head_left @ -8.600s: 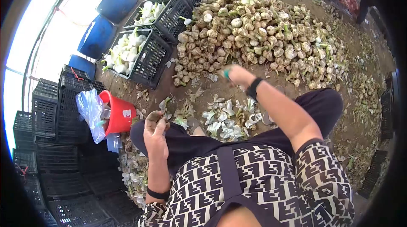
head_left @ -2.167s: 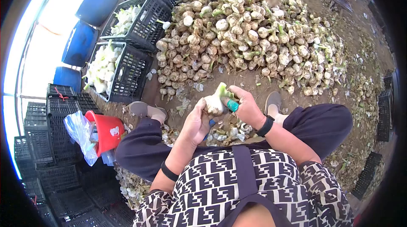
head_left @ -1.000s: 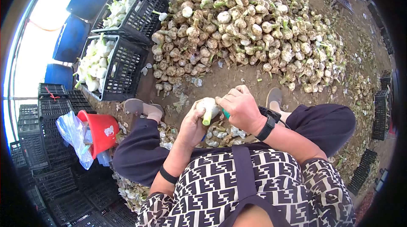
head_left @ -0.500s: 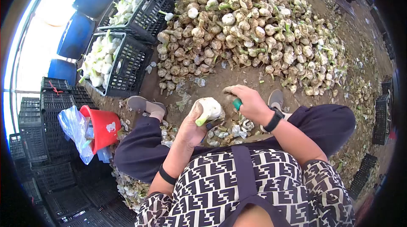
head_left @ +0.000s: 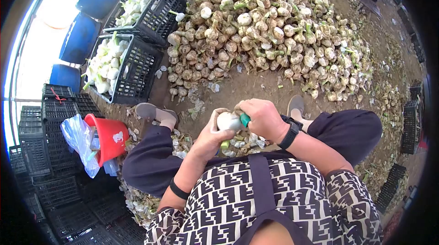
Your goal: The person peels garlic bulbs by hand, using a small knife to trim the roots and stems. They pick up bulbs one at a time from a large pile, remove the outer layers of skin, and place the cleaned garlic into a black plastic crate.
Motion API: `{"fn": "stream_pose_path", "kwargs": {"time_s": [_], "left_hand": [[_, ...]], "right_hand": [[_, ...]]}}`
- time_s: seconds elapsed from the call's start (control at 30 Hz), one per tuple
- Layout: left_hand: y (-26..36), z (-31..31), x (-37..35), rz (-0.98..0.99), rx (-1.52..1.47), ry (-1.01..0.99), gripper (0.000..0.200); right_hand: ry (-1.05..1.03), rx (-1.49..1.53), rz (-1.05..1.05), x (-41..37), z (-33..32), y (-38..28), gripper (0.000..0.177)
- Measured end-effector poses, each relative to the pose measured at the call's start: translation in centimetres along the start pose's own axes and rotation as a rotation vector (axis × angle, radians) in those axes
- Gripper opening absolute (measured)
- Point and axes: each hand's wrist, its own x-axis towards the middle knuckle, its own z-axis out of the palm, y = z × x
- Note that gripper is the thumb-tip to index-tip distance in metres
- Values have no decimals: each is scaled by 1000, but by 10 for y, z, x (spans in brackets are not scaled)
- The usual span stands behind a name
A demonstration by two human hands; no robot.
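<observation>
A white garlic bulb (head_left: 227,121) is held in my left hand (head_left: 208,137), its cut green stem pointing down toward my lap. The fingers wrap round the far side, with the thumb across the near side. My right hand (head_left: 265,119) is closed against the bulb's right side, fingers bent and pinching there. Something green (head_left: 245,119), like a cover on the thumb, shows at its tip. Beyond my hands lies a big heap of soil-stained garlic (head_left: 256,30) with short stems.
At the left, black crates (head_left: 137,69) hold cleaner white garlic (head_left: 107,64). A red bucket (head_left: 112,137) with a plastic bag (head_left: 80,140) stands near my left knee, by stacked black crates (head_left: 59,167). Papery peelings (head_left: 247,142) litter the ground between my legs. Blue barrels (head_left: 80,39) line the wall.
My right hand has come left onto the bulb, where it was apart before. The left hand has turned the bulb so its stem points more downward.
</observation>
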Motion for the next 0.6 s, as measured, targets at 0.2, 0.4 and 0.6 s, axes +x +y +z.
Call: {"fn": "stream_pose_path", "kwargs": {"time_s": [0.2, 0.4, 0.6], "left_hand": [[4, 2, -1, 38, -42, 25, 66], [-1, 1, 6, 210, 258, 56, 64], [-7, -1, 22, 199, 648, 282, 76]], "right_hand": [[6, -358, 154, 4, 6, 28, 9], [-909, -482, 511, 7, -11, 27, 31], [-241, 422, 100, 3, 20, 20, 58]]}}
